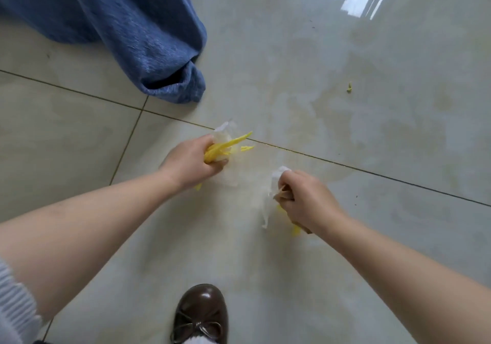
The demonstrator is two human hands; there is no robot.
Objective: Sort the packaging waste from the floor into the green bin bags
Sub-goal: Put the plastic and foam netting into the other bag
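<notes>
A bunch of yellow plastic strips mixed with clear film is held in the left hand, whose grip is closed tight around it, above the pale tiled floor. Just to the right of this bunch, a second wad of clear film with brown paper scraps and a few yellow pieces is clenched in the right hand, its grip likewise closed around the waste. The two hands are near each other but apart. Farther right of the bunch and beyond it, one small yellow scrap lies alone on the floor. Up and to the left of the bunch, a blue curtain is pooled on the tiles. Below the bunch, at the lower edge, the toe of a brown shoe with a bow is seen.
</notes>
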